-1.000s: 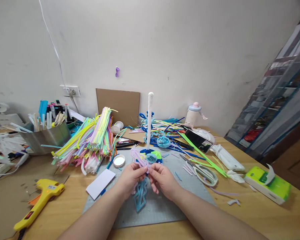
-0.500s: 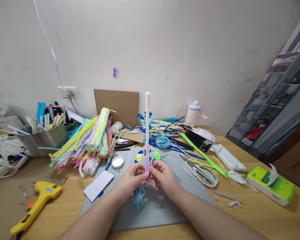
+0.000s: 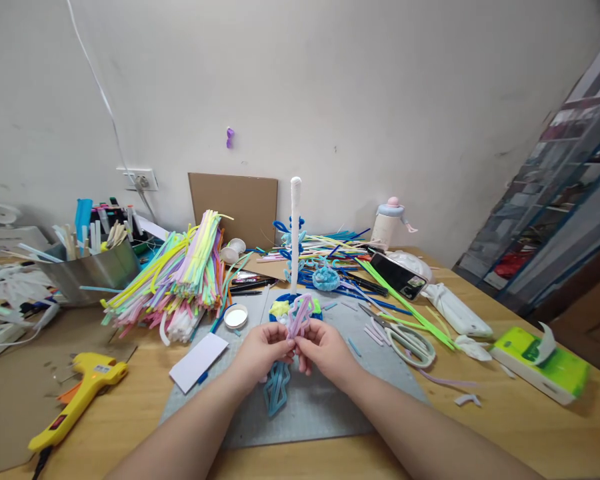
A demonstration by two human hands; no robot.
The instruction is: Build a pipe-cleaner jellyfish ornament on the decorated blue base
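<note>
Just below the centre of the frame, the left hand [image 3: 267, 350] and right hand [image 3: 323, 347] both have a grip pinched together on the lower end of a purple pipe-cleaner piece [image 3: 301, 313], its looped top pointing up. It looks soft to me, so squeezing or twisting too hard could kink those loops, and pushing it forward might catch the upright white rod [image 3: 295, 227] behind. A dropped wrist could also crumple the light-blue zigzag piece [image 3: 276, 390] below the fingers, though whether that lies on the grey mat [image 3: 330, 420] I can't tell.
</note>
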